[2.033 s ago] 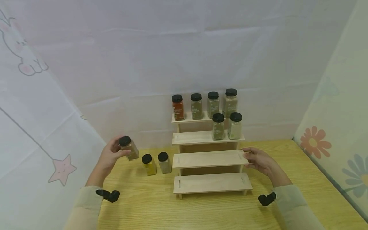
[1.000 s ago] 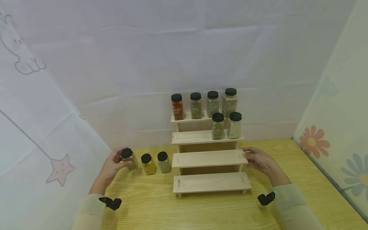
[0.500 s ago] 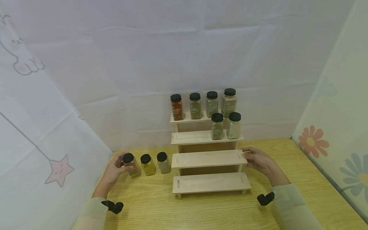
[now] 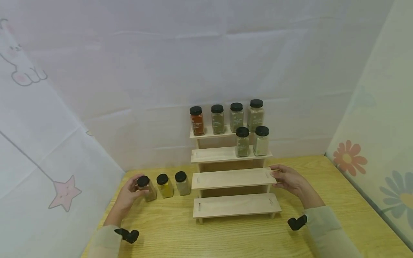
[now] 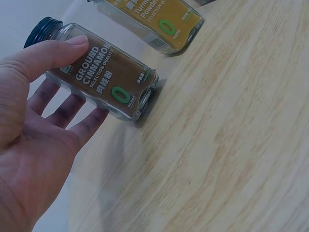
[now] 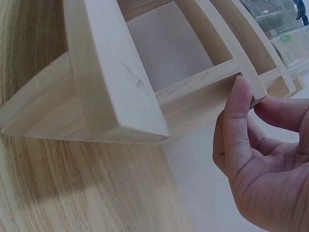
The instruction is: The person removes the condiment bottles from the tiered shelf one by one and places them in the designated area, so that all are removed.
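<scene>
My left hand holds a jar of ground cinnamon with a black lid, thumb across its label and fingers behind. In the left wrist view its base meets the table. Just right of it in the head view stand a yellow turmeric jar and a pale beige spice jar. My right hand pinches the right end of the third shelf down on a stepped wooden spice rack. The right wrist view shows thumb and fingertips on that shelf's corner.
On the top shelf are several spice jars, the leftmost a red one. The second shelf carries a greenish jar and a paler jar at its right. A white patterned backdrop stands behind the table.
My left hand has brought the cinnamon jar down from above the table to beside the turmeric jar, lining it up in the row. My right hand stays on the rack.
</scene>
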Demonstrator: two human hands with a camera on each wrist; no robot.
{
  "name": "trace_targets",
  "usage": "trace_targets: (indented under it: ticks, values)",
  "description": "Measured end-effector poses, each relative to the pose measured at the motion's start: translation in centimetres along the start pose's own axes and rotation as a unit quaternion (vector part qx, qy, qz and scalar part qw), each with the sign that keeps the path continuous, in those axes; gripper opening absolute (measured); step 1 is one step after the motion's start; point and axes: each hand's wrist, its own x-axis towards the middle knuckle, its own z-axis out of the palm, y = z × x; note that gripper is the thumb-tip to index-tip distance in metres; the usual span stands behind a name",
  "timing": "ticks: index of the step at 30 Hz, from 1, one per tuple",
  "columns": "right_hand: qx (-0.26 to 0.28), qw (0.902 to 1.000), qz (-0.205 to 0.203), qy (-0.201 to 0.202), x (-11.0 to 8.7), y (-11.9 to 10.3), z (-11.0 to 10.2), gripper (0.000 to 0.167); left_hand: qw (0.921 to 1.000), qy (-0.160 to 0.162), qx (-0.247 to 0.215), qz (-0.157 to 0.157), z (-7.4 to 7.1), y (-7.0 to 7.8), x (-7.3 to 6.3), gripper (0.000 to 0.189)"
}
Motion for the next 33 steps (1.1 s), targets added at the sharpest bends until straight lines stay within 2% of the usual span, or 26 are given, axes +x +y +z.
trace_targets:
  ticks: [10, 14, 18, 24, 28, 33]
  values:
    - [0.007, 1.0, 0.003, 0.002, 0.0, -0.1, 0.2, 0.046, 0.9999, -0.01, -0.006, 0.004, 0.1, -0.1, -0.3, 0.076]
    - [0.003, 1.0, 0.001, 0.002, 0.0, -0.2, 0.2, 0.047, 0.9996, -0.026, 0.009, 0.002, -0.2, 0.6, -0.2, 0.078]
    - [-0.003, 1.0, 0.0, 0.005, -0.1, -0.2, 0.3, 0.05, 0.9982, -0.04, 0.043, 0.014, -0.2, 2.5, 0.3, 0.075]
    - [0.002, 0.9999, 0.005, 0.008, -0.1, -0.2, 0.4, 0.05, 0.9955, -0.036, 0.061, 0.063, 0.7, 6.4, 1.4, 0.064]
    - [0.01, 0.9999, 0.005, 0.01, -0.1, -0.1, 0.4, 0.049, 0.9929, -0.026, 0.066, 0.095, 2.1, 8.7, 2.5, 0.058]
    - [0.008, 0.9999, 0.002, 0.009, -0.1, -0.1, 0.3, 0.05, 0.9887, -0.044, 0.056, 0.132, 4.6, 11.3, 3.8, 0.055]
